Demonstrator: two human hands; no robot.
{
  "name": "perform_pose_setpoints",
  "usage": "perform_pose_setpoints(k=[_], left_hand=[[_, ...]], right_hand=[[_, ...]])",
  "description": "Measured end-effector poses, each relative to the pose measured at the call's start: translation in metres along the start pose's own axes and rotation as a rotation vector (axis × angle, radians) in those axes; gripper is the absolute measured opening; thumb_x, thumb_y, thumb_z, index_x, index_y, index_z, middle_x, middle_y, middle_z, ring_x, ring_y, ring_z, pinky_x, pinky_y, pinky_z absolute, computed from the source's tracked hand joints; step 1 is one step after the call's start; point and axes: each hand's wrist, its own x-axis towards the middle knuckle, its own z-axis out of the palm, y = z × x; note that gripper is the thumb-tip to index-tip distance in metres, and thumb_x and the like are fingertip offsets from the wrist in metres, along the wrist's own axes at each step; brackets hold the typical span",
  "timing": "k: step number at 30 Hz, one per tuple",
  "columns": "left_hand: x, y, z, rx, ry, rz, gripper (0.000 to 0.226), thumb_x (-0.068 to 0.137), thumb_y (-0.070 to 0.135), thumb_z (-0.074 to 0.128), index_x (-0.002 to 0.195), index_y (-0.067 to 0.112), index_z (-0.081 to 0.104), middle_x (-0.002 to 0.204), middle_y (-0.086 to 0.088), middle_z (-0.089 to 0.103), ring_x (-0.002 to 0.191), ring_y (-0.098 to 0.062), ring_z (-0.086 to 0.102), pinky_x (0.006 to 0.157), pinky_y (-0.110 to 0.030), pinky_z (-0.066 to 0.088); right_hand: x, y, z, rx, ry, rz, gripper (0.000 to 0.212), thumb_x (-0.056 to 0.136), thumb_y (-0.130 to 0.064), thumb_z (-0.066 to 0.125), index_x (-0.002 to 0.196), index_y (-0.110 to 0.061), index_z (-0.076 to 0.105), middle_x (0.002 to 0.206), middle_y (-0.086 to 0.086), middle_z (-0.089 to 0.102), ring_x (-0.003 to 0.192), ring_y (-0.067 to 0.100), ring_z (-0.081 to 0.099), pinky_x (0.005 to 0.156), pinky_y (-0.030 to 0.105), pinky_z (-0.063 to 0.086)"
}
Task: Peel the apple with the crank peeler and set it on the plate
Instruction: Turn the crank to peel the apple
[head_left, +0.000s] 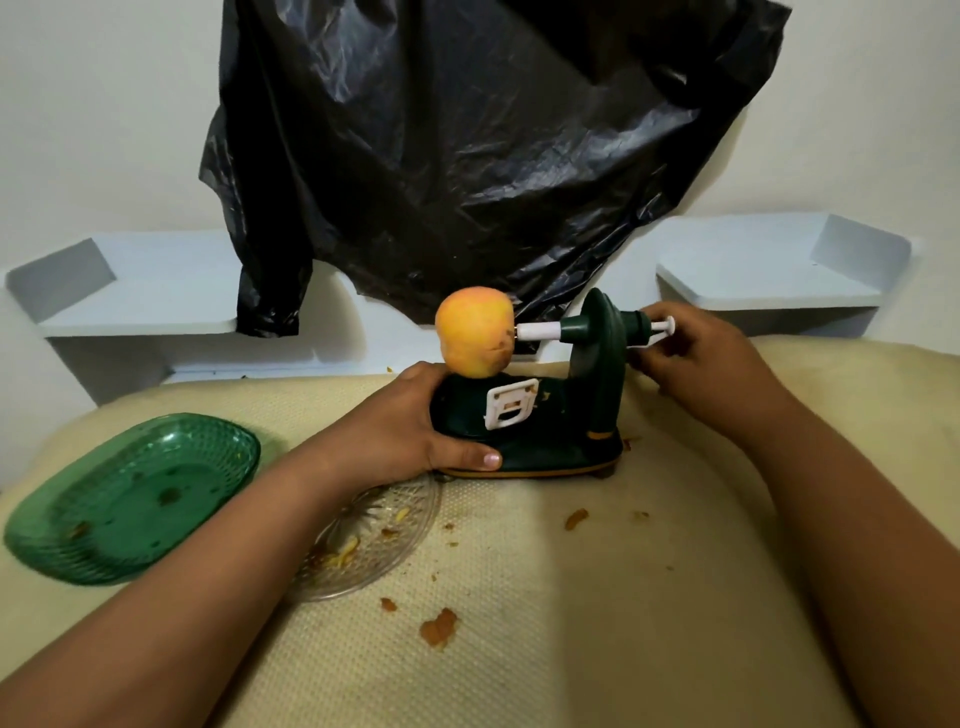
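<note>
Apple (475, 332) on peeler (545, 415); plate (130, 499) holds crumbs.

Left hand (410, 431) grips the peeler (550, 415) base, right hand (696, 358) pinches its crank, apple (475, 330) skewered

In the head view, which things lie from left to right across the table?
Green plate → clear glass plate → left hand → apple → crank peeler → right hand.

Left grip (415, 426) curled with thumb forward, right grip (691, 358) pinching, both forearms extended
</note>
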Motion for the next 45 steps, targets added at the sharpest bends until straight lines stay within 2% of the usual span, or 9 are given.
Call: perform_pose_setpoints(k=[5,9,14,19,25,34,38,42,45], left_hand=[[0.0,-0.003,0.004,0.007,0.007,-0.012,0.097,0.058,0.059,0.091,0.142,0.036,0.049,0.134,0.011,0.053,0.122,-0.007,0.055,0.105,-0.031,0.048],[-0.001,-0.002,0.003,-0.014,0.006,-0.023,0.103,0.05,0.063,0.088,0.141,0.035,0.049,0.134,0.011,0.054,0.123,-0.009,0.055,0.107,-0.034,0.048],[-0.001,-0.001,0.001,-0.014,-0.018,-0.019,0.099,0.052,0.059,0.089,0.139,0.034,0.049,0.133,0.01,0.055,0.123,-0.01,0.056,0.106,-0.036,0.049],[0.0,0.0,0.0,-0.038,-0.037,-0.012,0.099,0.058,0.052,0.094,0.143,0.034,0.047,0.136,0.009,0.055,0.125,-0.011,0.056,0.109,-0.039,0.048],[-0.001,-0.001,-0.001,-0.032,-0.053,0.003,0.108,0.05,0.065,0.086,0.145,0.034,0.045,0.14,0.007,0.053,0.128,-0.012,0.054,0.109,-0.04,0.048],[-0.004,-0.003,0.0,-0.039,-0.037,0.009,0.096,0.065,0.048,0.093,0.146,0.032,0.044,0.142,0.006,0.051,0.13,-0.014,0.052,0.111,-0.041,0.046],[-0.005,-0.003,-0.001,-0.025,-0.028,0.015,0.094,0.064,0.051,0.092,0.144,0.034,0.046,0.14,0.008,0.052,0.128,-0.013,0.052,0.109,-0.037,0.047],[-0.004,-0.002,0.0,0.011,-0.02,-0.009,0.089,0.055,0.062,0.086,0.131,0.043,0.044,0.132,0.014,0.049,0.118,-0.006,0.051,0.089,-0.014,0.042],[-0.004,0.0,0.001,0.021,-0.015,-0.019,0.096,0.052,0.066,0.084,0.135,0.042,0.044,0.129,0.014,0.048,0.115,-0.006,0.051,0.084,-0.014,0.039]], right_hand=[[-0.003,-0.002,-0.01,-0.069,-0.21,0.054,0.013,0.085,-0.018,0.074,0.091,-0.029,0.07,0.082,-0.008,0.068,0.078,0.012,0.065,0.07,0.031,0.051],[-0.003,-0.003,-0.036,0.022,-0.553,0.121,0.006,0.079,-0.03,0.079,0.079,-0.034,0.074,0.076,-0.006,0.075,0.071,0.007,0.071,0.063,0.027,0.053],[-0.008,-0.003,-0.063,0.343,-0.728,0.026,0.041,0.065,-0.054,0.086,0.087,-0.02,0.077,0.078,0.014,0.073,0.064,0.02,0.07,0.059,0.026,0.055],[-0.006,-0.004,-0.068,0.689,-0.541,-0.128,0.042,0.058,-0.038,0.094,0.086,-0.012,0.076,0.064,0.011,0.063,0.049,0.016,0.056,0.046,0.026,0.047],[0.0,-0.025,-0.042,0.981,-0.109,-0.128,0.015,0.074,-0.022,0.081,0.089,-0.02,0.079,0.073,0.002,0.069,0.06,0.012,0.056,0.048,0.02,0.04],[0.029,-0.017,-0.017,0.793,0.156,0.029,0.022,0.084,-0.029,0.073,0.106,-0.031,0.076,0.093,-0.003,0.075,0.075,0.012,0.068,0.051,0.022,0.048],[0.029,-0.007,-0.003,0.604,0.157,0.092,0.018,0.088,-0.023,0.07,0.095,-0.038,0.078,0.091,-0.008,0.077,0.074,0.007,0.071,0.054,0.024,0.053],[0.017,0.006,-0.003,0.422,-0.063,0.224,0.024,0.093,-0.014,0.064,0.085,-0.031,0.079,0.084,-0.003,0.078,0.075,0.013,0.075,0.05,0.023,0.051],[0.011,0.011,-0.012,0.374,-0.204,0.249,0.02,0.094,-0.017,0.065,0.081,-0.025,0.079,0.08,0.006,0.077,0.074,0.018,0.075,0.052,0.023,0.052]])
